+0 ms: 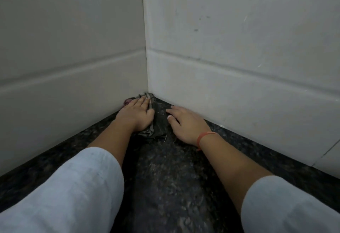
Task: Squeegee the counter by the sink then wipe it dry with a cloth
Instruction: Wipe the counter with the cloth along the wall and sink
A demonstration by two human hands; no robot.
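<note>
We press our flat left hand [137, 114] on the checked cloth [153, 122], drying the counter [165, 177] corner; right hand [185, 124] rests open, steadying.

Head view, close, angled down into counter [165, 177] corner.

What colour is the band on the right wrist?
Orange-red wrist band, clearest in the head view, the only one.

The left hand [137, 113] presses flat on a dark checked cloth [156, 120] in the far corner of the speckled counter [165, 177]; the right hand [185, 122] rests flat just beside it.
</note>
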